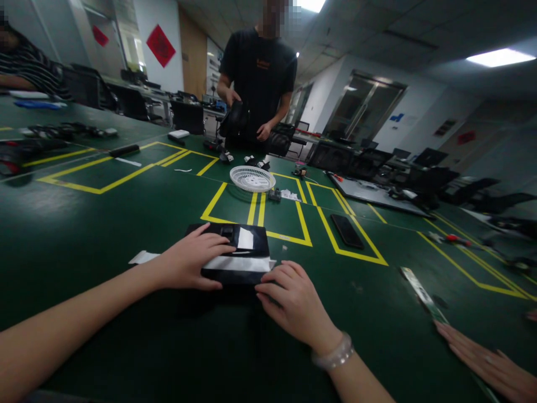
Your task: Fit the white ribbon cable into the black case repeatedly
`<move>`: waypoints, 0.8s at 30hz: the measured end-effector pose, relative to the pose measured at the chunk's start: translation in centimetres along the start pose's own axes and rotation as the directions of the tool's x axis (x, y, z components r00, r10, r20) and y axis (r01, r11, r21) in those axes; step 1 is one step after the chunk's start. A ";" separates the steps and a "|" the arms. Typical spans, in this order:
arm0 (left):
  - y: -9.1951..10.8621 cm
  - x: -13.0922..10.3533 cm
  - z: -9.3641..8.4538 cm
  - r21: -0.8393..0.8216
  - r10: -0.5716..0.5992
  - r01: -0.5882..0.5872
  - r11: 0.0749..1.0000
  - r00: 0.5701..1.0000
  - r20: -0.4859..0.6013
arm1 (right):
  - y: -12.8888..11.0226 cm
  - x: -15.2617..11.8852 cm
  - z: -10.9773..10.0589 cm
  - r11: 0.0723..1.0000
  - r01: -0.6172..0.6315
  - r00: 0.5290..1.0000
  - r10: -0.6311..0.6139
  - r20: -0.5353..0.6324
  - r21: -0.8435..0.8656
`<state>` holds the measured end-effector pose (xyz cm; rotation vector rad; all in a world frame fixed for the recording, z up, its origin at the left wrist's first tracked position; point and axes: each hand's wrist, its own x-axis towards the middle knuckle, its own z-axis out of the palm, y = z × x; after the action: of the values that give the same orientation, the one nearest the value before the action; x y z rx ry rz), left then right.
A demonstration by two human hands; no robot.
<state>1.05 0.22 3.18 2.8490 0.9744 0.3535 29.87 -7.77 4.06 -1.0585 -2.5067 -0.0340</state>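
Note:
A flat, glossy black box (260,242) lies on the green table in front of me. A strip of white tape (251,263) runs along it, with one end jutting past the right side and a loose piece out to the left. On its top is a white label (245,238). My left hand (195,254) grips the box's left part, its fingers across the top and thumb at the near edge. Curled fingers of my right hand (289,296) close on the near right corner, just below the tape's end; the fingertips are partly hidden.
Beyond the box stand a white round slotted tray (252,179) and a small dark part. A black phone (347,230) lies to the right. Another person's hand (482,352) touches a long strip (423,294) at far right. Across the table a person (258,84) holds a black object.

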 end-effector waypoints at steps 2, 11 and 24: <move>-1.6 -0.2 -0.5 0.025 -0.087 0.087 0.996 0.996 -0.032 | 0.1 0.0 0.0 1.000 -0.005 1.000 0.005 0.016 0.000; -10.6 -3.6 -2.2 0.133 -0.557 0.571 0.810 0.820 -0.131 | 0.0 0.1 0.1 0.997 -0.072 0.981 0.070 0.178 0.002; -20.0 -13.3 -5.5 0.029 -0.967 0.977 0.210 0.212 -0.138 | 0.2 0.1 0.5 0.991 -0.129 0.964 0.132 0.232 -0.028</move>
<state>-22.33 7.94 2.51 1.6007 2.5744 0.2450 29.70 -7.48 3.60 -1.2988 -2.6381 0.1209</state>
